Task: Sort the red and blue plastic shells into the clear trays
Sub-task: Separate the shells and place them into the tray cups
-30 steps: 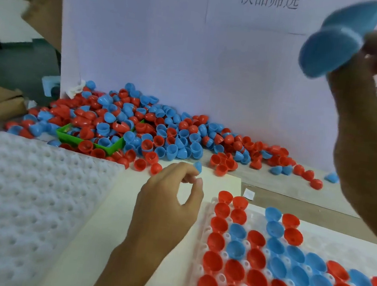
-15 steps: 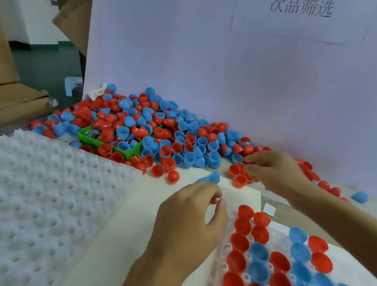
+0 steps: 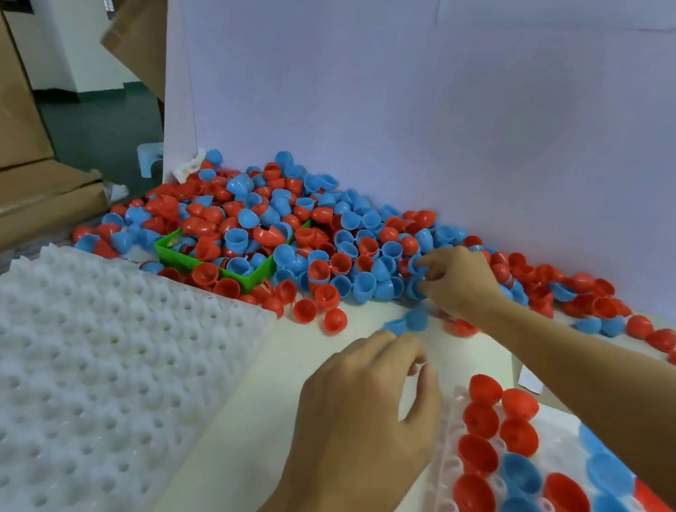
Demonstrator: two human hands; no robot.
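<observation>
Our left hand hovers with fingers loosely curled, holding nothing, beside the clear tray, already partly filled with red and blue shells. Farther off, our right hand pinches a blue shell in the big pile left to sort.
</observation>
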